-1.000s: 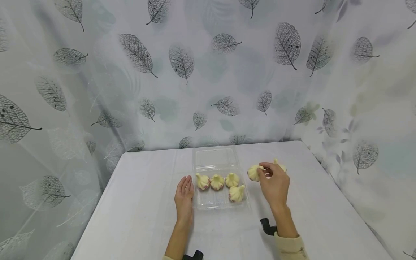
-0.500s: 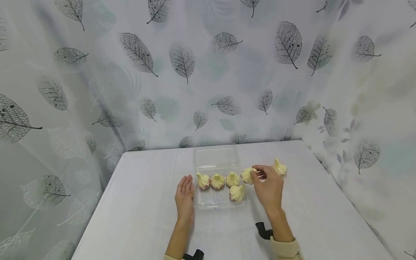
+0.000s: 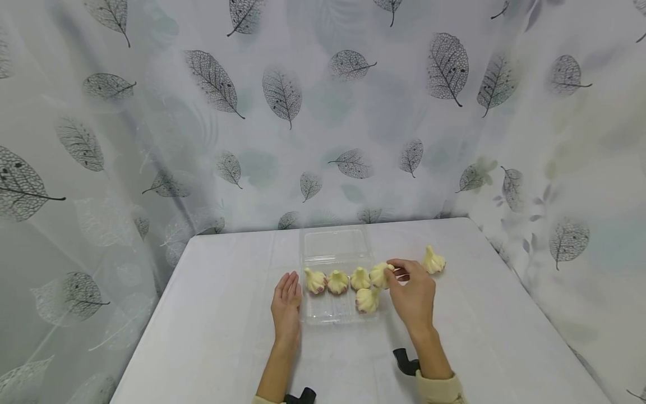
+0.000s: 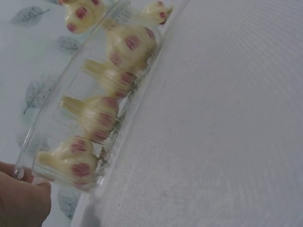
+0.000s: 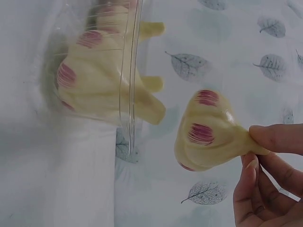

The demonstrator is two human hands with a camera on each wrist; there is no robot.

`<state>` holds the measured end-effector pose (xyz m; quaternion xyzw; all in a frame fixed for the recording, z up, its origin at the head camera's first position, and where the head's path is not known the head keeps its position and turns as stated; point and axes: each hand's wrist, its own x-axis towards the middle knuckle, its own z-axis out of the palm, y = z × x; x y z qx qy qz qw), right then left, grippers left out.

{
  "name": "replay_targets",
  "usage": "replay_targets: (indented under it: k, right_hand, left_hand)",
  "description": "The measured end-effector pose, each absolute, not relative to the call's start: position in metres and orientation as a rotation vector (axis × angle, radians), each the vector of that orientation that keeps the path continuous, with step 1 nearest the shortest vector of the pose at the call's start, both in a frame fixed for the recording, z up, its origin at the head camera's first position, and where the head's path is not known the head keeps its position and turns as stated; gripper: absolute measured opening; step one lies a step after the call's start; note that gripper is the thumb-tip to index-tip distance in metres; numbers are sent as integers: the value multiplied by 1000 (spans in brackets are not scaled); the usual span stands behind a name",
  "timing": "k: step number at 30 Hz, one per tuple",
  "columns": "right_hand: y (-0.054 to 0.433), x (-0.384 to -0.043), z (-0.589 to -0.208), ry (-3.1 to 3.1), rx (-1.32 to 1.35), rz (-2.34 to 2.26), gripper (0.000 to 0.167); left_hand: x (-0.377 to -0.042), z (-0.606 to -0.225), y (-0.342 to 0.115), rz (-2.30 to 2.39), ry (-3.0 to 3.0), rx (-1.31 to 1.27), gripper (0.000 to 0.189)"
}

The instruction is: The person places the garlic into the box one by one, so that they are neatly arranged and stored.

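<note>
A clear plastic clamshell box lies with its lid folded back. Several garlic bulbs sit inside, a row across the middle and one garlic bulb in front at the right. My right hand pinches another garlic bulb by its stem, above the box's right edge. My left hand rests along the box's left side with its fingers straight; in the left wrist view the fingertips are at the box's corner.
One loose garlic bulb stands on the white tablecloth, behind and right of my right hand. A leaf-printed curtain hangs behind and on both sides of the table.
My right hand has carried the pinched garlic bulb leftward, from near the loose bulb to the box's right edge. The left hand and the box have stayed where they were.
</note>
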<state>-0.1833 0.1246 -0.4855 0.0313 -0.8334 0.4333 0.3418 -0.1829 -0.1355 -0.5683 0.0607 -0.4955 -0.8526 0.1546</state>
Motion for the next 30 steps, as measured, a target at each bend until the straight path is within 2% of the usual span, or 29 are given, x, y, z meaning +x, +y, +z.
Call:
replay_targets:
  k: [30]
  right_hand:
    - [98, -173, -487, -2188, 149, 1165, 21]
  left_hand:
    - [-183, -566, -137, -2463, -1397, 197, 58]
